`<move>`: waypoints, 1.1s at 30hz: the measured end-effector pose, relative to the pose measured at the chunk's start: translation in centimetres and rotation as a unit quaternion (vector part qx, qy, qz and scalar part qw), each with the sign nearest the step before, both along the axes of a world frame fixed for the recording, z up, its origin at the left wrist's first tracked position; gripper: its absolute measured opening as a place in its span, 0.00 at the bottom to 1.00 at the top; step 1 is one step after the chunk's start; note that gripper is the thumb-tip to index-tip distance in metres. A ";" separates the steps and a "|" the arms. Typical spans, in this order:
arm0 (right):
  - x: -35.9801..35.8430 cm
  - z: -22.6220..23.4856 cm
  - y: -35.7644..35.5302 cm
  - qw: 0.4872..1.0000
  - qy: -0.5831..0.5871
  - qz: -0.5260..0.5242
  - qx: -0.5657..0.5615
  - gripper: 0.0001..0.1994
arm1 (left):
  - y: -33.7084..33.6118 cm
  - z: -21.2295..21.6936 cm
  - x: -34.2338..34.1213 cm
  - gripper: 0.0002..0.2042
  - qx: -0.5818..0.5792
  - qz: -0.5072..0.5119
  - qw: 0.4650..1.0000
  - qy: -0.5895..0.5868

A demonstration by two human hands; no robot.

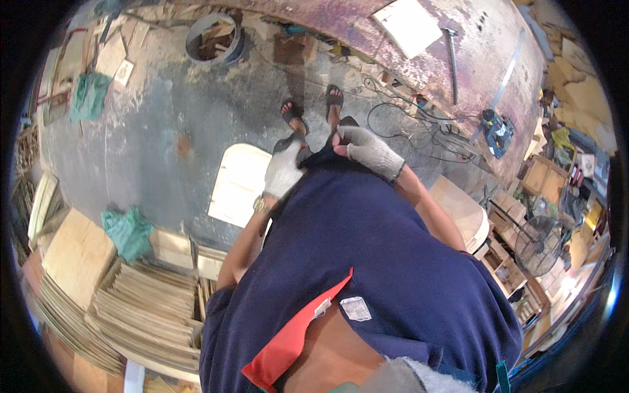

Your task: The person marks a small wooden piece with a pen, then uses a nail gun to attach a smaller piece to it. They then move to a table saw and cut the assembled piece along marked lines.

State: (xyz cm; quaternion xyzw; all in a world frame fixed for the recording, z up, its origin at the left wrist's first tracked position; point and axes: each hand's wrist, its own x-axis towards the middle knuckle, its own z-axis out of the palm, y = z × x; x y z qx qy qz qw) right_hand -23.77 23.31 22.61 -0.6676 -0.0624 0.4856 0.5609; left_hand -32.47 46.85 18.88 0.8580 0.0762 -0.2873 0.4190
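Note:
Both my hands are at the lower front edge of the navy shirt (367, 203) that I wear. My left hand (285, 171), in a whitish work glove with darker fingertips and a watch at the wrist, has its fingers curled in at dark cloth by the hem. Across from it, my right hand (370, 150), gloved alike with thumb tip bare, pinches the same dark cloth. Whether this cloth is the shirt hem or a garment below it, I cannot tell. Below the hands show my sandalled feet on the grey floor (190, 111).
A pale panel (239, 180) lies left of my legs. On the worktable (478, 39) are a white board (407, 27), a hammer (453, 72) and a power tool (496, 135); cables (393, 121) trail beside it. Stacked wood (144, 298), a scrap bucket (213, 39) and a fan (537, 243) stand around.

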 end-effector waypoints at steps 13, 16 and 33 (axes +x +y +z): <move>8.0 -2.3 -3.1 0.986 0.081 0.142 -0.018 0.24 | -0.6 11.1 -0.5 0.08 -0.024 -0.215 0.894 -0.393; 6.6 -6.6 4.1 0.974 -0.013 0.211 0.076 0.19 | -1.3 12.1 0.2 0.08 -0.027 -0.252 0.899 -0.358; 5.0 -4.2 -2.6 0.975 0.009 0.211 0.069 0.15 | -4.9 9.7 3.7 0.06 0.037 -0.228 0.878 -0.420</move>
